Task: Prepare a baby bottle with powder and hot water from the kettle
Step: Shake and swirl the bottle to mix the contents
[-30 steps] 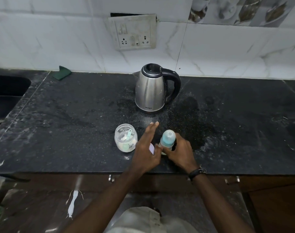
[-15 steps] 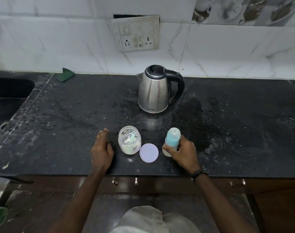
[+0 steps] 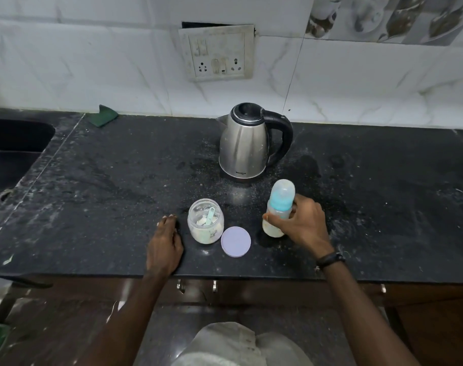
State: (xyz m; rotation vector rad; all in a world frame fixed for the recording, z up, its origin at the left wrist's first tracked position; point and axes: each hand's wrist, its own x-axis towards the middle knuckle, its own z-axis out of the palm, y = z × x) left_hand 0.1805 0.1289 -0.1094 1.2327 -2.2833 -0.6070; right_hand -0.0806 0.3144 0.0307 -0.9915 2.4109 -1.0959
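- kettle (image 3: 244, 146) unmoved at rear of counter (image 3: 93, 196).
- baby bottle (image 3: 279, 208), capped, gripped by right hand (image 3: 303, 224), now tilted off the surface.
- powder jar (image 3: 205, 221) open since lid (image 3: 235, 241) was set beside it.
- left hand (image 3: 164, 245) withdrawn, resting loose leftward; uncapping likely next.

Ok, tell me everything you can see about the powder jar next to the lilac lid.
The powder jar is a small clear jar, glass or plastic, standing upright and open on the black counter. Pale powder lies low inside, with a light green scoop leaning in it. Its lilac lid lies flat at its right. The left hand rests beside it, not touching.
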